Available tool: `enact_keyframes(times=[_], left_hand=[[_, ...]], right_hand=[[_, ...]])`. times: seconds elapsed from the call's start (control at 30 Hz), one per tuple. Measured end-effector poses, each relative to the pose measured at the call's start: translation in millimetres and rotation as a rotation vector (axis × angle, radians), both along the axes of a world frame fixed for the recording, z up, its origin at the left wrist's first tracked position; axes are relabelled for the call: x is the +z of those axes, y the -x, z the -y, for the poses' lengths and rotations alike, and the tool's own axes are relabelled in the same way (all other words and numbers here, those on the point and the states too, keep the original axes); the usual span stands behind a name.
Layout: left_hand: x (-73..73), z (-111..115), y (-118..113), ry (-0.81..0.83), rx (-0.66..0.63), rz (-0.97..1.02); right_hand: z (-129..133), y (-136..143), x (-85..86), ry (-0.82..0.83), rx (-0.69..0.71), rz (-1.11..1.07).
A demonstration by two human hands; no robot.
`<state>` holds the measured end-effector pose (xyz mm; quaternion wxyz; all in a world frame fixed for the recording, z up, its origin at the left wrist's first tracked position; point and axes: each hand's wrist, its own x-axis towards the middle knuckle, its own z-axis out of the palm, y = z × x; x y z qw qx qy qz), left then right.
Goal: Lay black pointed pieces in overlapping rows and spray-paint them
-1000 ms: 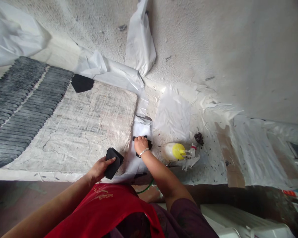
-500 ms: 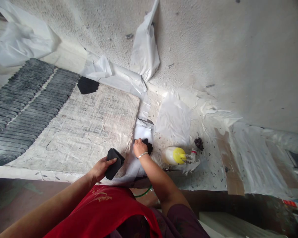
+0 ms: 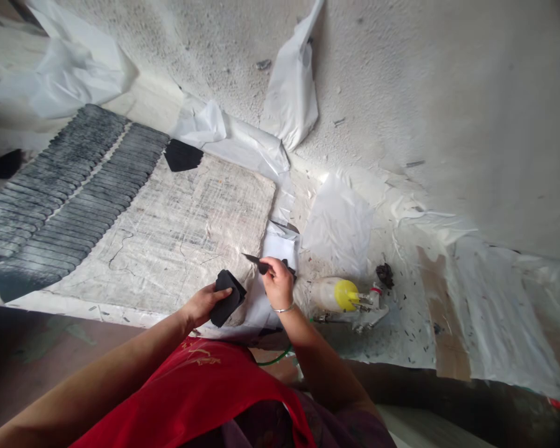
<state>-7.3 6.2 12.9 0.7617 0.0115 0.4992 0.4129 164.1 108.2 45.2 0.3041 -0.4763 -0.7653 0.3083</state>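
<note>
My left hand (image 3: 202, 306) is closed around a small stack of flat black cut pieces (image 3: 228, 300), thumb on top, above the cloth-covered board's near right corner. My right hand (image 3: 279, 283) pinches one thin black piece (image 3: 256, 262), its pointed end toward the left. Under and behind that hand, more black pieces (image 3: 290, 268) lie partly hidden on white paper (image 3: 280, 244). On the pale cloth-covered board (image 3: 186, 211), overlapping greyish-black pieces (image 3: 107, 193) lie in two long rows at the left. A separate black piece (image 3: 183, 155) rests at the board's far edge.
Right of my right hand lies a spray gun (image 3: 371, 305) with a yellow-capped bottle (image 3: 345, 295). A dark crumpled lump (image 3: 384, 274) is beside it. Translucent sheeting (image 3: 338, 221) and a brown cardboard strip (image 3: 441, 311) cover parts of the bench. A rough wall (image 3: 401, 93) rises behind.
My right hand has lifted from the black pieces on the paper and now holds one raised, angled left. My left hand still grips its stack. The whole view has shifted slightly.
</note>
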Motion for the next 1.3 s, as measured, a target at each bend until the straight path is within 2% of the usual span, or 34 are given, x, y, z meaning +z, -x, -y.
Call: enact_keyframes(times=[0.07, 0.13, 0.27, 0.47, 0.6, 0.73, 0.93, 1.1, 1.17, 1.27, 1.3], left_hand=[[4.7, -4, -1, -0.034, 0.024, 0.014], [8.0, -8, -1, -0.053, 0.054, 0.016], [7.3, -11, 0, 0.000, 0.154, 0.047], [1.5, -10, 0, 0.043, 0.262, 0.112], [4.7, -8, -3, 0.026, 0.197, 0.011], [6.5, -7, -3, 0.075, 0.152, -0.082], [1.8, -6, -11, 0.148, 0.057, -0.053], [6.3, -5, -21, 0.188, 0.008, -0.180], [7.7, -4, -23, 0.211, -0.030, -0.203], [5.9, 0, -24, 0.235, -0.050, -0.195], [4.3, 1, -24, 0.221, -0.046, -0.177]], right_hand=[[19, 11, 5.9, -0.139, 0.214, 0.023], [36, 18, 4.7, -0.231, 0.369, 0.108], [55, 19, -5.8, -0.285, 0.451, 0.332], [61, 25, -4.3, -0.257, 0.434, 0.431], [66, 31, 2.7, -0.256, 0.381, 0.471], [70, 28, 4.5, -0.279, 0.387, 0.502], [81, 23, -14.7, -0.301, 0.374, 0.479], [87, 7, -24.5, -0.280, 0.439, 0.334], [76, -10, -23.9, -0.218, 0.326, 0.358], [47, -44, -25.6, -0.093, 0.052, 0.569], [35, -55, -27.8, -0.060, 0.019, 0.652]])
